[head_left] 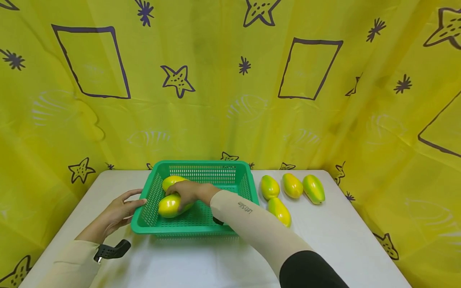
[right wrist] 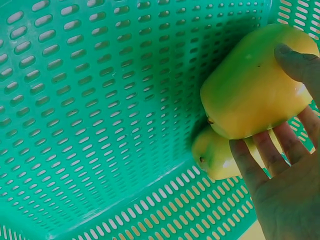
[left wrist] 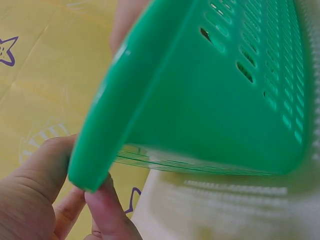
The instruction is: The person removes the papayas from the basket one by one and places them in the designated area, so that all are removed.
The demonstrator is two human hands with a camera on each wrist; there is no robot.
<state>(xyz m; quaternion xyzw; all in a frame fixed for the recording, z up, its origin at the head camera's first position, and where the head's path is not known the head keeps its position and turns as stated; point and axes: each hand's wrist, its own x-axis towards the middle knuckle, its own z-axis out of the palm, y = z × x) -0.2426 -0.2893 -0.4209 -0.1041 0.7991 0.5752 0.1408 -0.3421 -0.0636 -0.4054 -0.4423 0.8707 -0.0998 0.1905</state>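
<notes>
A green plastic basket (head_left: 180,230) with slotted walls stands on the white table. My left hand (head_left: 116,213) holds its left rim; in the left wrist view the thumb (left wrist: 45,167) and fingers pinch the rim from both sides. Inside the basket, at its left end, my right hand (head_left: 190,192) grips a glossy yellow-green papaya (head_left: 168,207). The right wrist view has the thumb on one side of this papaya (right wrist: 250,90) and the fingers on the other. Right behind it lies another papaya (head_left: 173,181), partly covered by the hand.
Several more papayas lie on the table right of the basket: one (head_left: 269,187), a second (head_left: 292,186) and a third (head_left: 314,189) in a row, another (head_left: 280,212) nearer, partly behind the right sleeve. A yellow patterned curtain (head_left: 216,120) hangs behind and beside the table (head_left: 342,240).
</notes>
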